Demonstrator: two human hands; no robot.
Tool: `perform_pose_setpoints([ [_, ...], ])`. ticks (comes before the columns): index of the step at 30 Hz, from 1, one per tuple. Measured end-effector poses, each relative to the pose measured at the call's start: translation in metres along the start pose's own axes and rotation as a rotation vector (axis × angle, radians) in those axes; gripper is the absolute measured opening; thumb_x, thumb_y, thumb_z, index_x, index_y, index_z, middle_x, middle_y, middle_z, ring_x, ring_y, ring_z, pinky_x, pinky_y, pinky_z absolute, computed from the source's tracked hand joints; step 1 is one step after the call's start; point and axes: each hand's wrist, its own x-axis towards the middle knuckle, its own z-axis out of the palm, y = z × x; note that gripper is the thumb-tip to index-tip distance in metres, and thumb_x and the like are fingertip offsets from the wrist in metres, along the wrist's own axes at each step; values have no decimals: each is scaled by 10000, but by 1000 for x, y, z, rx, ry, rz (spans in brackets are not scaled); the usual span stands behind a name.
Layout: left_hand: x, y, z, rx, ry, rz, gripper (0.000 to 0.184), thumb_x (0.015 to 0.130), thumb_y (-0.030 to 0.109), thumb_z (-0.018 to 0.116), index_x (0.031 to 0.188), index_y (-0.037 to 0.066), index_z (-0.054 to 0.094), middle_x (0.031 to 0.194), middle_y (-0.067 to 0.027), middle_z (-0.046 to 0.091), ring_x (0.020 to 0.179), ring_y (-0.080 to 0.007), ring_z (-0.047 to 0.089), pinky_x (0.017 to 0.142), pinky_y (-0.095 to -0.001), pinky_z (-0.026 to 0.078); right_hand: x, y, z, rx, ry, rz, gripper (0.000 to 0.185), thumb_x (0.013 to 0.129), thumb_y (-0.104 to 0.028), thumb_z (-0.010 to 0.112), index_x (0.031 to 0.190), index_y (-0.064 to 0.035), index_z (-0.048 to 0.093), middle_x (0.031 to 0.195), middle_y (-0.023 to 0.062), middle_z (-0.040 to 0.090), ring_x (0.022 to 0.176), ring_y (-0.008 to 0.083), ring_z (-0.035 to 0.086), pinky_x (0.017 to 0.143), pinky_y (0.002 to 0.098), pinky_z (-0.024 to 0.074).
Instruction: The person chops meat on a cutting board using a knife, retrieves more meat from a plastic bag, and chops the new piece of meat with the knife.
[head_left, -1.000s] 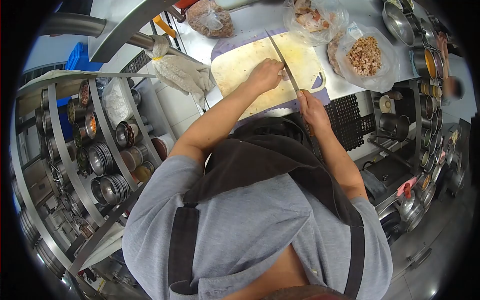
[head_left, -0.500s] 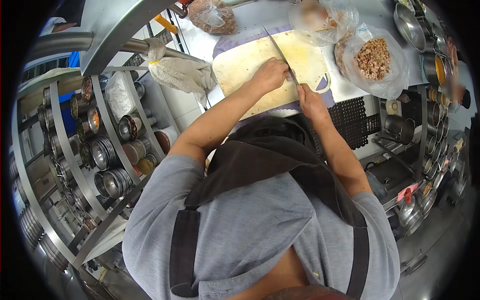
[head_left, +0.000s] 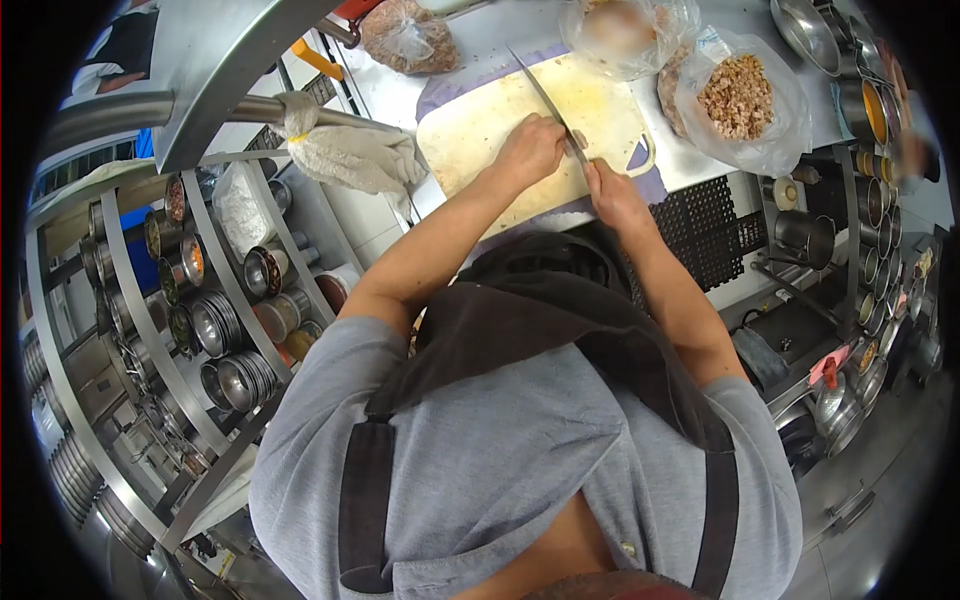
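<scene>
My right hand (head_left: 613,196) is closed around the handle of a long kitchen knife (head_left: 545,98). The blade lies slantwise over a pale cutting board (head_left: 465,135), its tip pointing to the board's far edge. Beside the blade, my left hand (head_left: 533,150) rests on the board with fingers curled in; whatever they may hold is hidden. A small brownish piece of food (head_left: 579,140) shows at the blade's right side. Under the board lies a purple cloth (head_left: 432,97).
An open plastic bag of diced meat (head_left: 737,98) sits right of the board, another clear bag (head_left: 630,38) behind it, and a tied bag (head_left: 410,38) at back left. A towel (head_left: 350,150) hangs on a rail at left. Shelves hold metal bowls (head_left: 240,380).
The whole view has shifted slightly. The knife's tip has swung a little to the left, and the small food piece shows more plainly beside the blade. Both hands keep nearly the same pose.
</scene>
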Motion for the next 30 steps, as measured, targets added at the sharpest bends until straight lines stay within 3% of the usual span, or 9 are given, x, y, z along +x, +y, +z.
perform_pose_setpoints([
  [4, 0, 1, -7, -11, -65, -9, 75, 777, 72, 643, 811, 7, 657, 845, -137, 662, 832, -340, 612, 794, -413, 499, 3, -7, -2, 15, 18, 27, 369, 1023, -349, 399, 1104, -23, 553, 889, 317, 641, 894, 502, 600, 763, 571, 454],
  [9, -12, -12, -34, -112, 52, -65, 141, 789, 80, 625, 885, -1, 687, 914, -144, 688, 895, -345, 633, 825, -431, 505, -7, -8, -10, 140, 63, 25, 385, 1024, -372, 411, 1107, -34, 577, 906, 307, 641, 904, 489, 605, 767, 552, 455],
  [11, -21, -18, -50, -38, -10, -204, 140, 795, 97, 627, 879, 4, 691, 895, -151, 691, 880, -353, 638, 829, -444, 506, -14, -15, -19, 156, 56, 29, 388, 1025, -374, 414, 1106, -33, 581, 909, 305, 640, 905, 489, 604, 770, 550, 454],
  [15, -40, -6, -42, 47, -172, -284, 148, 801, 113, 636, 892, 7, 683, 852, -171, 680, 842, -359, 638, 797, -448, 511, -22, -20, -17, 122, 26, 54, 377, 1024, -361, 428, 1115, -31, 587, 914, 309, 636, 914, 487, 601, 767, 547, 455],
  [20, -41, -4, -14, 15, -47, -84, 188, 818, 23, 584, 979, 28, 682, 959, -159, 676, 927, -337, 612, 854, -427, 485, -32, -5, 0, 52, 17, 3, 353, 1021, -341, 443, 1095, -25, 581, 882, 310, 632, 886, 491, 600, 743, 550, 459],
  [23, -38, 3, -15, -92, 71, -57, 171, 813, 27, 589, 960, 21, 677, 942, -162, 674, 907, -341, 612, 838, -433, 486, -37, -5, -3, 69, -13, 39, 347, 1021, -336, 442, 1079, -21, 578, 860, 308, 630, 865, 496, 597, 733, 557, 458],
  [30, -45, 6, -25, -15, 11, -204, 123, 802, 62, 626, 906, 11, 665, 910, -157, 670, 900, -347, 610, 821, -435, 493, -46, -21, -10, 75, -66, 42, 365, 1026, -357, 424, 1079, -27, 572, 846, 307, 626, 858, 500, 591, 734, 566, 449],
])
